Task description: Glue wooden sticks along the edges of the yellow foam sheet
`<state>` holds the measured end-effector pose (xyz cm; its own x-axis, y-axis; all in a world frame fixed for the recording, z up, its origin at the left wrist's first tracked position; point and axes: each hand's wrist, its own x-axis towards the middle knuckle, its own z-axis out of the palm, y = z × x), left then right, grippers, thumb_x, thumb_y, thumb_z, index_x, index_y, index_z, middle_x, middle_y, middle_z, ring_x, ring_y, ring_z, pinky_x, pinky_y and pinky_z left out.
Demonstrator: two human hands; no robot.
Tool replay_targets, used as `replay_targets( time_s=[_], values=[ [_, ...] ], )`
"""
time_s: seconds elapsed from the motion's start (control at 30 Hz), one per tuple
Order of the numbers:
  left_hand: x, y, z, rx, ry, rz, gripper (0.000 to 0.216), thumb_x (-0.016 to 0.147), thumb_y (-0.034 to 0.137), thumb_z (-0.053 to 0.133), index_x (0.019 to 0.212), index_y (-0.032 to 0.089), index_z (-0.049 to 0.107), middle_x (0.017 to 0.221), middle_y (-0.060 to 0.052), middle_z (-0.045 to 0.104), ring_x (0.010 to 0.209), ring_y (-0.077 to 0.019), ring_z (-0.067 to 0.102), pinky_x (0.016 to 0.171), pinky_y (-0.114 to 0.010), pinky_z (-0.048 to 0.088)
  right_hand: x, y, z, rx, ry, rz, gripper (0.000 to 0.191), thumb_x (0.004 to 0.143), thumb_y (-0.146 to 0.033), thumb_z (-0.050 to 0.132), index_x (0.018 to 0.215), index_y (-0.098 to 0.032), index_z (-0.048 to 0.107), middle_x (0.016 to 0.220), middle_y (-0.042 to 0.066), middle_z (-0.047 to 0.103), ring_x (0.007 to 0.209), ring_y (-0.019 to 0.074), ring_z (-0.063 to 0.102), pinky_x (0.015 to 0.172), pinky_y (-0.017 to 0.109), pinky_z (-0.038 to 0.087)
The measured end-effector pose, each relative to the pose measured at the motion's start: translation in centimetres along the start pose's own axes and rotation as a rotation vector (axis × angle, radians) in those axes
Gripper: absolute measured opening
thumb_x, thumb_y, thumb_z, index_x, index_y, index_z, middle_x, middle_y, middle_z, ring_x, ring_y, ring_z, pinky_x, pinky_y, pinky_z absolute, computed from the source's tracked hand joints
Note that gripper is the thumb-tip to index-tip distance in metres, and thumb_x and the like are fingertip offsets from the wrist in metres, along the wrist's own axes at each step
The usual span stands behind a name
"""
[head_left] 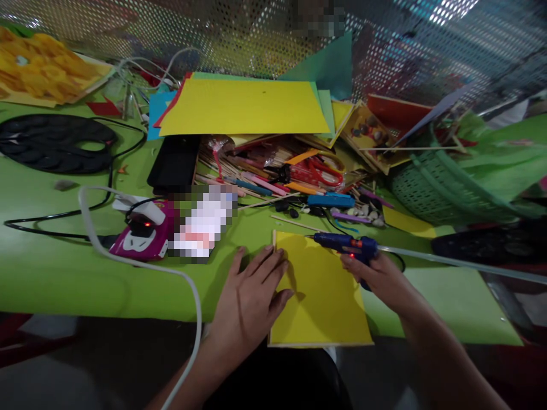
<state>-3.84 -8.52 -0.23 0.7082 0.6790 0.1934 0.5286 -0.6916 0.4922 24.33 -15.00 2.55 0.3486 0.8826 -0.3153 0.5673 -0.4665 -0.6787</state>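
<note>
A yellow paper sheet (322, 296) lies on the green table (55, 267) right in front of me, its near edge hanging over the table's front. My left hand (252, 293) rests flat on the sheet's left edge with its fingers spread. My right hand (382, 279) grips a blue glue gun (346, 244) whose nozzle points left over the sheet's top edge; a small red light glows on it. A thin wooden stick (294, 223) lies just beyond the sheet.
A stack of coloured paper with a big yellow sheet (243, 105) on top lies at the back. Sticks, red scissors (318, 171) and pens clutter the middle. A power strip (143, 230) with cables sits left, a green basket (431, 182) right, a black mask (51, 142) far left.
</note>
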Motion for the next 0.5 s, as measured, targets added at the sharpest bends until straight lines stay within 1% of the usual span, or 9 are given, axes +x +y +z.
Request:
replay_targets(
  time_s=[0.2,0.37,0.4,0.5],
  values=[
    [0.05,0.08,-0.06,-0.007,-0.002,0.0,0.039,0.098,0.038,0.048,0.133,0.024,0.055,0.146,-0.004,0.053,0.138,-0.0254,0.045,0.117,-0.059,0.025,-0.17,-0.3,-0.13,0.003,0.006,0.002,0.042,0.081,-0.06,0.063,0.073,-0.018,0.061,0.058,-0.002,0.05,0.055,0.0127,0.044,0.049,0.025,0.035],
    [-0.03,0.06,-0.05,0.002,0.007,-0.001,0.038,0.098,0.038,0.049,0.133,0.025,0.055,0.146,-0.003,0.053,0.138,-0.0249,0.045,0.117,-0.058,0.025,0.11,-0.46,0.38,0.035,-0.018,-0.022,0.039,0.082,-0.057,0.063,0.084,-0.017,0.065,0.059,-0.002,0.052,0.054,0.0122,0.043,0.048,0.025,0.034],
    [-0.04,0.05,-0.04,0.003,0.009,0.002,0.038,0.098,0.037,0.049,0.133,0.024,0.055,0.146,-0.003,0.053,0.138,-0.0248,0.046,0.117,-0.058,0.025,0.11,-0.42,0.33,0.024,-0.019,-0.017,0.04,0.082,-0.057,0.063,0.083,-0.017,0.066,0.059,-0.002,0.051,0.054,0.0124,0.043,0.048,0.025,0.033],
    [-0.03,0.06,-0.04,0.004,0.015,0.008,0.038,0.098,0.038,0.049,0.133,0.025,0.055,0.146,-0.003,0.053,0.137,-0.0247,0.046,0.117,-0.057,0.025,-0.08,-0.1,-0.22,-0.024,0.002,0.013,0.043,0.08,-0.061,0.062,0.074,-0.018,0.063,0.057,-0.002,0.049,0.054,0.0129,0.043,0.049,0.026,0.033]
  ],
)
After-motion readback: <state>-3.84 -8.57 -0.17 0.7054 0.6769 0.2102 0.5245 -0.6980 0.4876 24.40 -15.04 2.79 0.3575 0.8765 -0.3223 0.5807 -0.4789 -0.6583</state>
